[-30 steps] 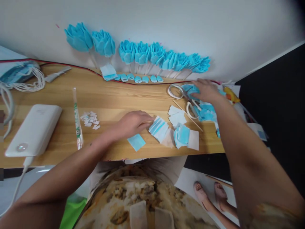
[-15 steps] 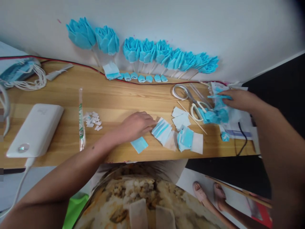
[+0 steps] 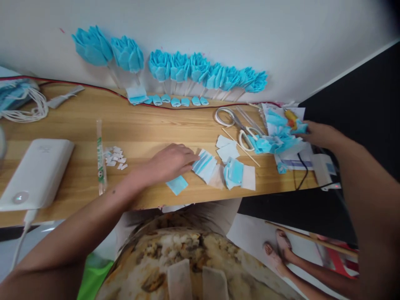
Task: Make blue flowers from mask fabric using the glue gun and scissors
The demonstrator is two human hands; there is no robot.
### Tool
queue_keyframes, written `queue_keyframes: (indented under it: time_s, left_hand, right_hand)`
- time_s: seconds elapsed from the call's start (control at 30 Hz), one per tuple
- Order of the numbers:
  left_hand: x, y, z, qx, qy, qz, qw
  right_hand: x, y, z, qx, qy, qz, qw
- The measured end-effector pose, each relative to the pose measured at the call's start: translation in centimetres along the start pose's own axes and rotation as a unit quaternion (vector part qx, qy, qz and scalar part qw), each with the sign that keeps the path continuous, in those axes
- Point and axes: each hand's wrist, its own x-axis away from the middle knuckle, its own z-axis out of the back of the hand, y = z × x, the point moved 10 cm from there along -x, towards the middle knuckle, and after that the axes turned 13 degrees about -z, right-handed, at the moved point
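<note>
My left hand [image 3: 173, 161] lies palm down on the wooden table, fingers loosely extended and holding nothing that I can see. Its fingertips are beside a fan of blue and white fabric pieces [image 3: 203, 166]. Just below that hand lies a light blue fabric square [image 3: 177, 184]. At the right end, my right hand [image 3: 317, 134] has its fingers closed on a piece of blue fabric [image 3: 300, 127], above a heap of blue scraps [image 3: 275, 143]. A yellow and orange tool [image 3: 291, 118], partly covered, is beside its fingers.
Several blue fabric flowers [image 3: 179, 66] on sticks lean against the wall. Small blue rolled pieces [image 3: 176, 102] line the back edge. Scissors [image 3: 242, 126], a thin stick [image 3: 242, 148], white clippings [image 3: 115, 157] and a power bank [image 3: 36, 173] lie on the table. Another person's feet [image 3: 278, 250] are at lower right.
My right hand has moved slightly lower and outward at the scrap heap, and the yellow and orange tool has come into sight. My left hand stays in place; the view has shifted right.
</note>
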Motion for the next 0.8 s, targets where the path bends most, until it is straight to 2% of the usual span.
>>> queue_keyframes:
  time_s: [0.07,0.17,0.3,0.33,0.4,0.47,0.53,0.6,0.63,0.7,0.8]
  left_hand:
    - [0.2,0.5,0.3,-0.022,-0.018,0.003,1.000]
    - [0.9,1.6,1.5,-0.056,-0.030,0.011,0.998]
    - [2.9,3.4,3.3,-0.065,-0.022,0.018,0.997]
    - [3.5,3.8,3.5,-0.063,-0.018,0.018,0.998]
    - [4.9,4.2,3.8,-0.064,-0.001,0.018,0.998]
    - [6.3,4.1,3.7,-0.069,0.015,0.025,0.997]
    - [7.7,3.6,3.2,-0.071,0.023,0.037,0.997]
    - [8.9,3.1,2.8,-0.067,0.030,0.045,0.996]
    - [9.4,2.9,2.6,-0.065,0.033,0.048,0.996]
    - [10.4,2.5,2.2,-0.058,0.038,0.053,0.996]
    - [11.7,1.9,1.5,-0.048,0.038,0.061,0.996]
  right_hand:
    - [-0.2,0.4,0.5,-0.084,-0.013,-0.052,0.995]
    - [0.0,0.5,0.9,-0.214,-0.022,-0.124,0.969]
    - [1.1,-2.0,0.3,-0.289,-0.103,-0.098,0.947]
    - [1.5,-2.4,0.6,-0.291,-0.111,-0.086,0.946]
    - [2.4,-2.8,2.1,-0.273,-0.086,-0.071,0.956]
    - [3.5,-3.8,4.0,-0.217,-0.030,-0.022,0.975]
    - [5.3,-6.7,4.9,-0.131,0.002,0.102,0.986]
    - [7.7,-9.8,3.7,-0.080,-0.025,0.227,0.970]
    - [8.8,-10.9,2.9,-0.071,-0.045,0.266,0.960]
    - [10.2,-12.2,1.4,-0.069,-0.067,0.305,0.948]
    - [10.6,-12.2,0.9,-0.130,-0.080,0.280,0.948]
